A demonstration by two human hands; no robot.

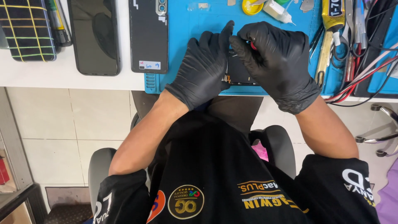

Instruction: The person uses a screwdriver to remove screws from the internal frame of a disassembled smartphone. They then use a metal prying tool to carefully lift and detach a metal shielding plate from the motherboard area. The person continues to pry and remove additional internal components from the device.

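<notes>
Mid-job: opened dark phone body (240, 72) on blue silicone mat (182, 29), left hand (203, 66) pressing it flat, right hand (271, 58) pinching red-tipped tool (253, 45); reassembly not done.

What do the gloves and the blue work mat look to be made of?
Both hands, left hand and right hand, wear thin black gloves, likely nitrile or latex: tight, creased, faint sheen. The blue mat looks like matte silicone or rubber, with moulded ridges at its corner.

Matt black rubbery gloves on left hand (204, 68), smooth blue mat (207, 20), glossy phone (93, 37)
</notes>
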